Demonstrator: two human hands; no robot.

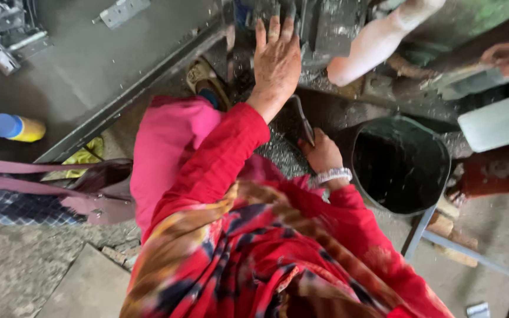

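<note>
from the head view, the left hand (277,59) lies flat, fingers spread, on the dark machine part (331,26), holding nothing. the right hand (322,154) is closed around a thin metal tool (303,121) above the glittering shavings (278,154), beside the black bucket (400,165). a slip of the tool could likely nick the left wrist close by.

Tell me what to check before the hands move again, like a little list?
1. Left hand flat on the grey machine: ok.
2. Right hand gripping the thin metal tool: ok, fingers wrapped around its lower end.
3. Dark bucket close beside the right hand: ok; what is inside: cannot tell.
4. Metal shavings lying under the tool: ok, a glittery heap is there.
5. Another person's arm near the machine: not ok, it is close to the left hand.
6. Machine running or stopped: cannot tell.
</note>
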